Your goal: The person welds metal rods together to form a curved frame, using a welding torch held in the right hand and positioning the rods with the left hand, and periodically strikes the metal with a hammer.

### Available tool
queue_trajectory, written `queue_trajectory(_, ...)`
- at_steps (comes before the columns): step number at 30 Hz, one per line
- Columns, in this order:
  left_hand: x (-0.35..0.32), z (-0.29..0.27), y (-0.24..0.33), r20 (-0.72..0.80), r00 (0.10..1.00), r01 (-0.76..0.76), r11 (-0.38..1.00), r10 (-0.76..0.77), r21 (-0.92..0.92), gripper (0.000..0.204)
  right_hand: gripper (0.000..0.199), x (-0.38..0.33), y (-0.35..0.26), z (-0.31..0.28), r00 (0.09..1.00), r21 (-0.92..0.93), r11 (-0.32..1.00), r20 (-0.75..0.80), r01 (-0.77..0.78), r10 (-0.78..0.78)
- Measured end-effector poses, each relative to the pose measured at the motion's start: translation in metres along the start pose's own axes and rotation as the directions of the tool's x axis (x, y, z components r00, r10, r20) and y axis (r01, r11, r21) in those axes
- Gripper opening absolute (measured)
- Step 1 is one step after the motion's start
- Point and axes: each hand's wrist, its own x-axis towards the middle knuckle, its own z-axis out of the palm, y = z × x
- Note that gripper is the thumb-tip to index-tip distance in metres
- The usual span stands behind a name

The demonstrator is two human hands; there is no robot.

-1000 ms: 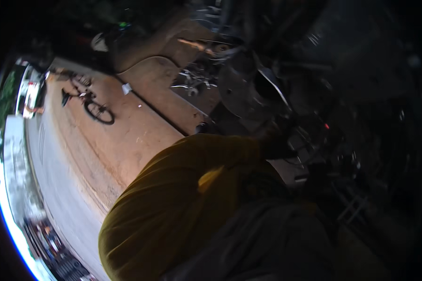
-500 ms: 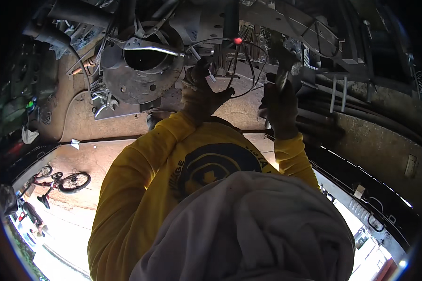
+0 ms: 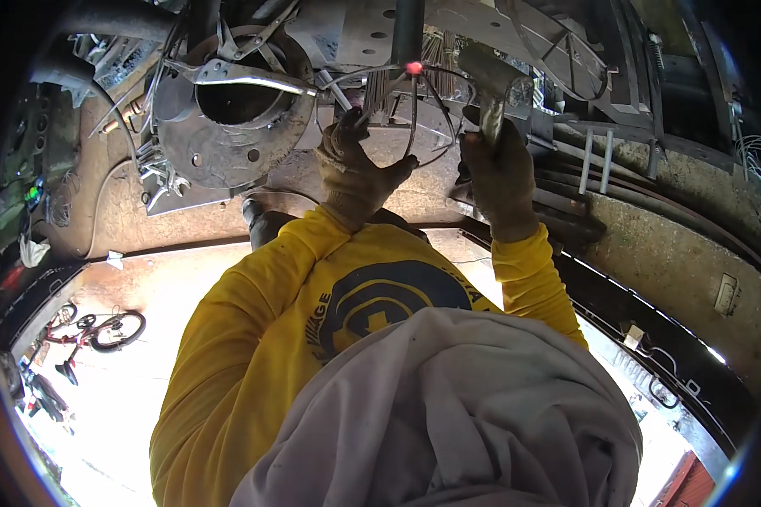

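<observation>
My left hand, in a tan work glove, grips a thin steel rod bent into a loop. A spot on the rod glows red just under a dark upright bar. My right hand, also gloved, is shut on the handle of a hammer with its head raised beside the glowing spot. Both yellow sleeves reach forward over a yellow shirt and a pale cloth.
A round steel plate with a big hole lies left of the hands among scrap metal and spanners. Steel frames and rods are on the right. A small bicycle stands at lower left on the sunlit ground.
The view has swung from the side onto the workpiece. Both gloved hands have stayed on the rod and the hammer, now a little closer and higher in the picture.
</observation>
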Motion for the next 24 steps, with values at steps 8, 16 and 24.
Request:
queue_trajectory(8,0.0,0.0,0.015,0.008,0.996,0.089,0.992,-0.088,-0.094,0.081,0.037,0.007,0.016,0.001,1.0,0.047,0.999,0.008,-0.009,0.009)
queue_trajectory(16,-0.011,0.003,-0.002,0.129,0.991,-0.032,0.994,0.045,-0.104,0.022,0.037,0.012,0.04,0.008,0.999,0.081,0.996,0.008,0.045,-0.046)
queue_trajectory(24,0.004,-0.01,0.003,0.198,0.964,0.237,0.916,-0.179,-0.325,0.023,0.03,0.003,0.034,0.003,0.997,0.23,0.97,-0.022,0.076,-0.072)
